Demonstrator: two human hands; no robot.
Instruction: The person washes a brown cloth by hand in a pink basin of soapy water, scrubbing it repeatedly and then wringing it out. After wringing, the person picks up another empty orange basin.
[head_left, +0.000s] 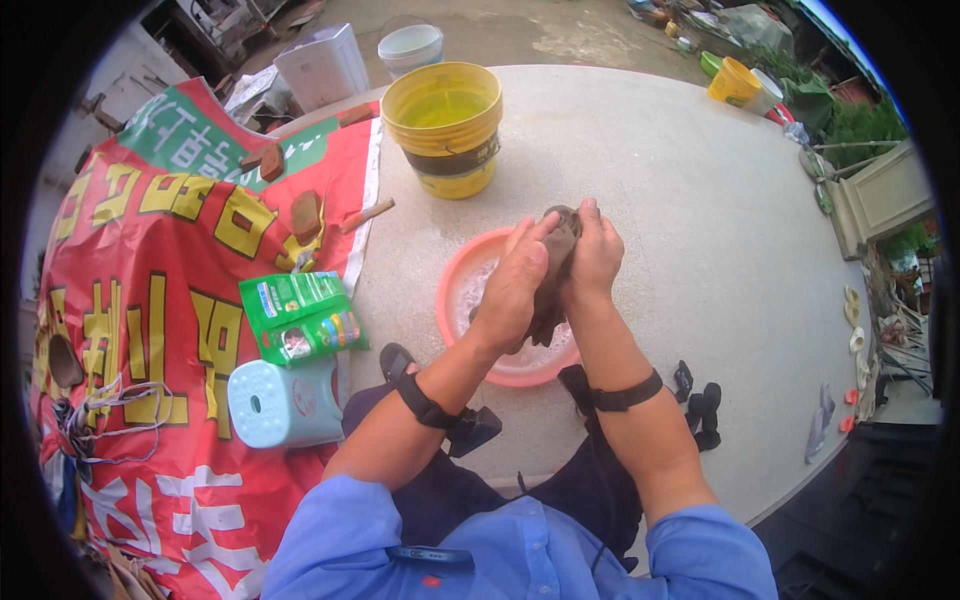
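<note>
Both my hands press a wet brown cloth (553, 259) between them, just above a pink plastic basin (448, 300). My left hand (514, 289) lies against its left side, palm inward, and my right hand (595, 255) holds it from the right. The cloth's lower end hangs down over the basin; whether it touches the water is hard to tell. White suds (480, 281) float on the water. My hands and forearms hide much of the basin's middle.
A yellow bucket (450, 161) of liquid stands beyond the basin. To the left are a green detergent bag (304, 319), a light-blue plastic stool (281, 405) and a red banner (172, 255) weighted with bricks (306, 216). Dark socks (705, 416) lie at right, slippers (819, 424) farther off.
</note>
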